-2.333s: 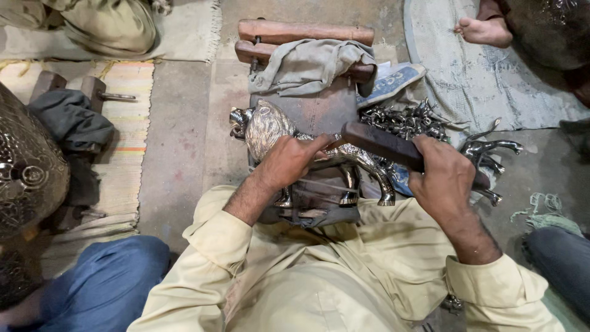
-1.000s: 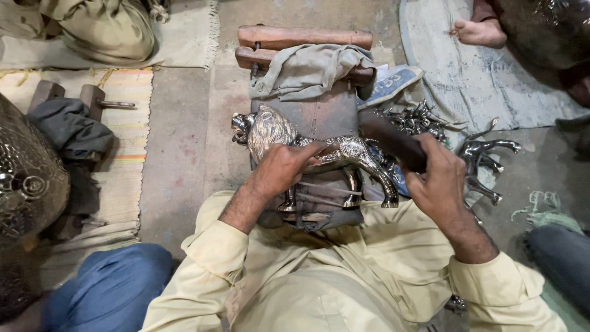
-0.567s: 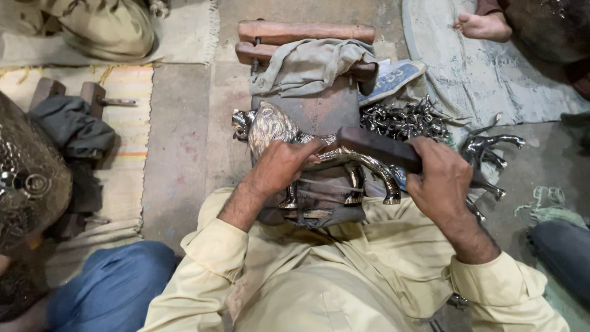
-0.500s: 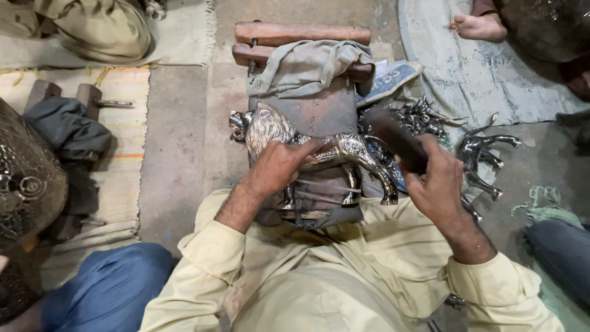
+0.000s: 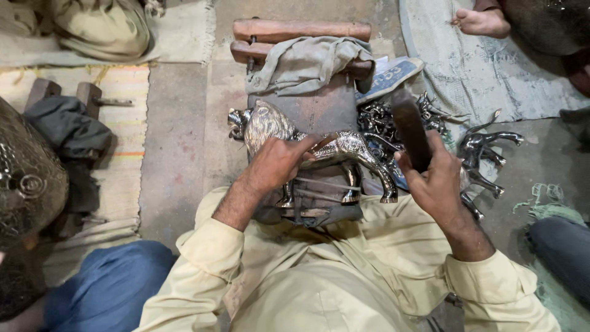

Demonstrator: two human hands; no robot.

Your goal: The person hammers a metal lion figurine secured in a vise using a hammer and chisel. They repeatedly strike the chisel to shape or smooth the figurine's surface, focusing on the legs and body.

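Silvery metal lion figure [image 5: 319, 144] | left hand [image 5: 276, 163] pins it on block | right hand [image 5: 433, 178] grips raised wooden mallet [image 5: 410, 138] | risk: blow strikes fingers

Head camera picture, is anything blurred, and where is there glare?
Head view: the dark wooden tool in the right hand is smeared by motion blur; the left hand and the metal lion figure it steadies are sharp; bright glints sit on the lion's mane and back; light is soft, shadows faint.
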